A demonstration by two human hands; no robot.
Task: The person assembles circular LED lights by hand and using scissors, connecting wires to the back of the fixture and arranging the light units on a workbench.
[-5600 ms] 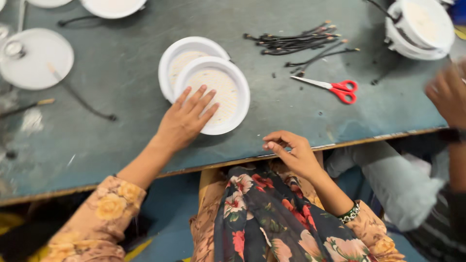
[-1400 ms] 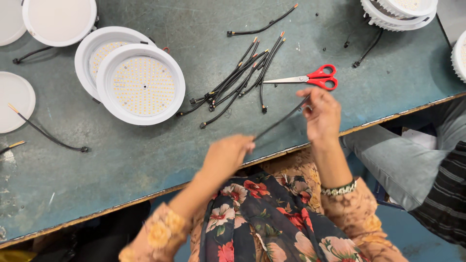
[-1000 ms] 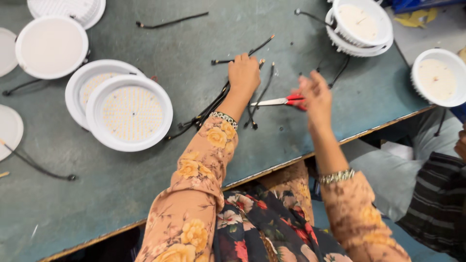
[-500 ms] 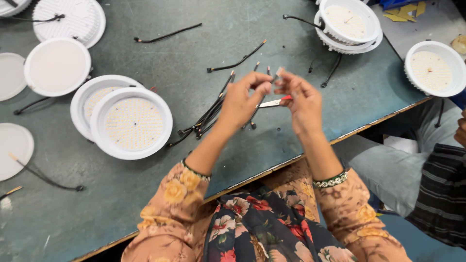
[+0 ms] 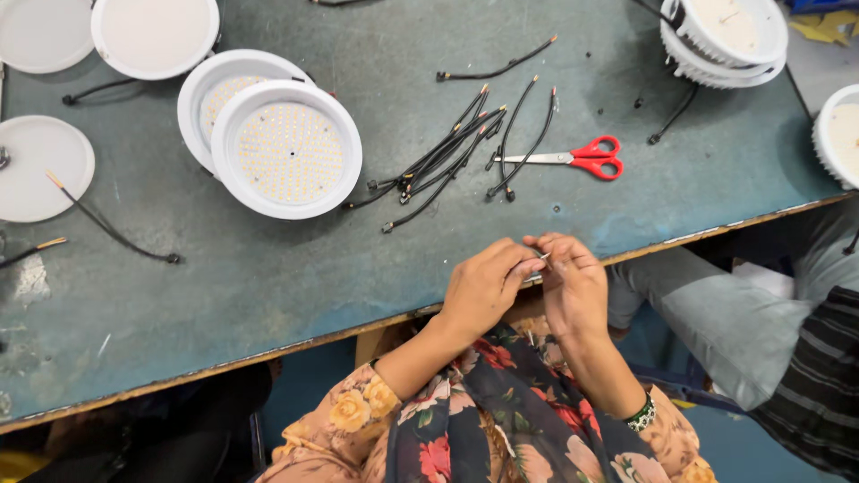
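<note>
Left hand: the left hand [image 5: 483, 286] sits at the lower centre of the frame, over the near edge of the table [image 5: 268, 295], its fingers curled in and pinched on a small pale piece [image 5: 542, 258] shared with the other hand.
Right hand: the right hand [image 5: 573, 284] is just beside it, fingertips touching the left's, narrowed to a pinch on the same piece; what that piece is cannot be told.
Wire bundle: a heap of short black wires [image 5: 456, 148] lies above the hands, at upper centre, well apart from them.
Scissors: red-handled scissors [image 5: 573, 157] lie just right of the wires, blades pointing left.
Lamp discs: two round white lamps [image 5: 286, 148], overlapping, rest at upper left; the nearer one shows a field of small dots.
Other discs: more white round housings [image 5: 725, 36] stand at upper right.
Neighbour: a person's grey-trousered leg [image 5: 716, 313] shows at the right edge.
</note>
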